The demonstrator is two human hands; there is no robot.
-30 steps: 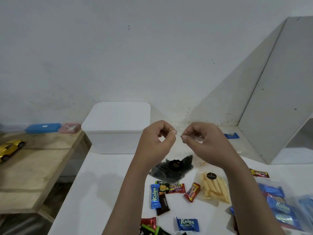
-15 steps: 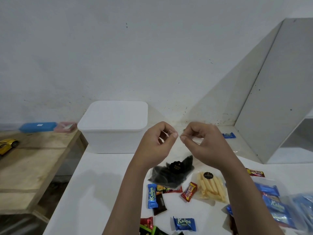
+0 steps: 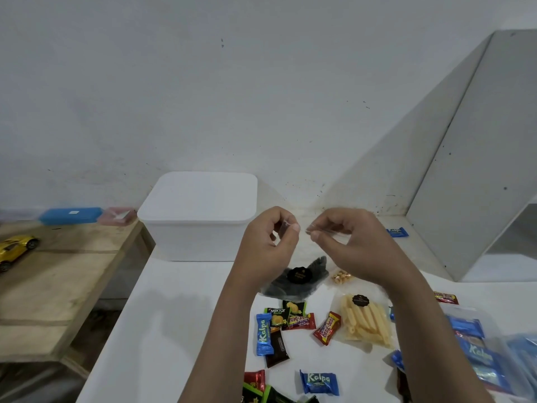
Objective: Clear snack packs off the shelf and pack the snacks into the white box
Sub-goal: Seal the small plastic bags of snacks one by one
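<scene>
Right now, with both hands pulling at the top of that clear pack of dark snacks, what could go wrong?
1. The left hand and right hand pinch the clear pack at its top edge only; if it tears open suddenly, the contents may spill over the loose wrapped snacks below, such as the Kalpa bar.
2. The white box appears lidded, so nothing can go in yet.

A wooden desk (image 3: pixel 58 286) stood at the left, beside the white desk (image 3: pixel 162 330). A yellow toy car (image 3: pixel 14 250) sat at its left edge. A blue case (image 3: pixel 71 215) and a pink case (image 3: pixel 117 216) lay side by side, touching, against the wall (image 3: pixel 203 82).
</scene>
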